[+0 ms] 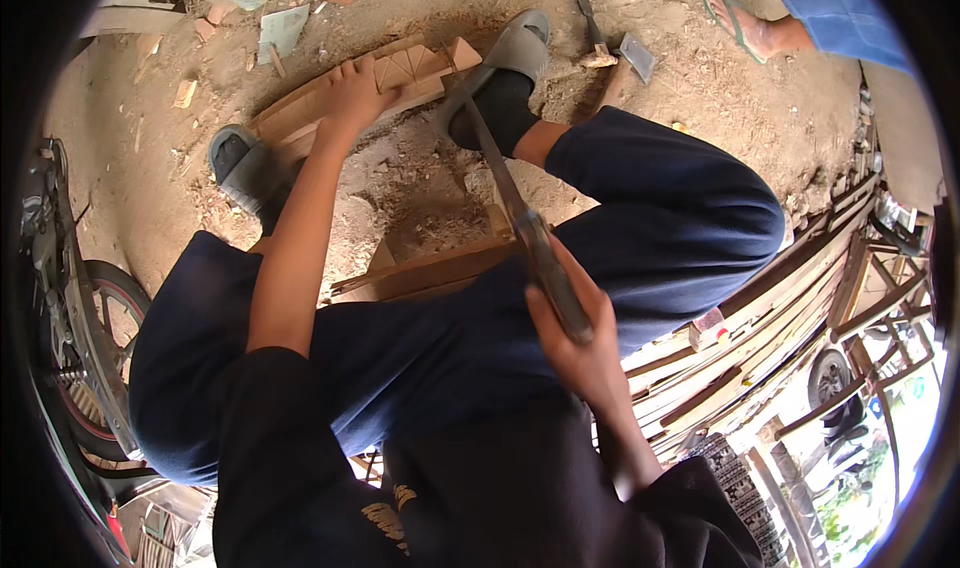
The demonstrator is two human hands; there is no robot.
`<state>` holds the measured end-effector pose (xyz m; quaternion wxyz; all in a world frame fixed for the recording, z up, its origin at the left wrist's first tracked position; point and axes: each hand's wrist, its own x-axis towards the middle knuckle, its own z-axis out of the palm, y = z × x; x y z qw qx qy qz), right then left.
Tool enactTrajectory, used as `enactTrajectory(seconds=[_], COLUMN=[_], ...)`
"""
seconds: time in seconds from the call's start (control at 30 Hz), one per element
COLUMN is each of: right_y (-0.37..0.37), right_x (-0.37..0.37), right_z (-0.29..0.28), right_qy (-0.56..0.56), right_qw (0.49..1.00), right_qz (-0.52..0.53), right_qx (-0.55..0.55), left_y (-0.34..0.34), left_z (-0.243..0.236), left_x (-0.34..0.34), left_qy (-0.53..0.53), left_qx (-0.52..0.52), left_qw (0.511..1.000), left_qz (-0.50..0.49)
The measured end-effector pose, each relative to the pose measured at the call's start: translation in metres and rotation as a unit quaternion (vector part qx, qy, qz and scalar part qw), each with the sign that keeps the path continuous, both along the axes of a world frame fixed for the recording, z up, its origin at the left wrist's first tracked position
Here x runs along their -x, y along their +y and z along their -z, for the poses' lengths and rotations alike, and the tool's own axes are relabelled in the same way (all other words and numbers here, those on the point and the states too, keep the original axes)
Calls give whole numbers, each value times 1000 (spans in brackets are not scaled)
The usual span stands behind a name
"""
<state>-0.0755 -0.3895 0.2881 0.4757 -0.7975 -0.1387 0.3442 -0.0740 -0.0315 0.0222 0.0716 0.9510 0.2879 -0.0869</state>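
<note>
My right hand (pixel 585 343) is wrapped round the dark handle of a handsaw (pixel 500 163). Its long, narrow blade slants away to the upper left, and the tip end reaches the right end of a brown wooden beam (pixel 410 66). Triangular marks or cuts show on that end of the beam; whether the blade touches it I cannot tell. On top of the beam lies my left hand (pixel 350 96), fingers spread and thumb stretched out to the right. The beam lies low near the ground between my sandalled feet, the right sandal (pixel 522 48) close to its marked end.
Beyond my right foot lie a chisel-like tool (pixel 590 23) and a flat metal blade (pixel 637 56). Another person's foot (pixel 755 36) stands at the upper right. A wooden plank (pixel 430 271) is before my lap. A motorbike wheel (pixel 100 338) is at left, stacked timber (pixel 760 348) at right.
</note>
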Motion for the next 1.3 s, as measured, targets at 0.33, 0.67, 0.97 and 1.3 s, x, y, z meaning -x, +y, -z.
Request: enactTrajectory(seconds=[0.33, 0.67, 0.97, 1.3], right_y=[1, 5, 20, 21], right_x=[-24, -24, -32, -38], right_z=[-10, -13, 3, 8], right_qy=[67, 13, 40, 59], right_qw=[997, 999, 998, 995], right_qz=[3, 8, -5, 7], right_qx=[41, 47, 50, 74], left_y=[-108, -126, -131, -128], left_z=[-367, -379, -379, -375], left_x=[8, 22, 33, 28], left_qy=[-135, -147, -149, -152], left_qx=[436, 429, 422, 429], left_qw=[806, 812, 821, 817], left_qz=[377, 368, 354, 354])
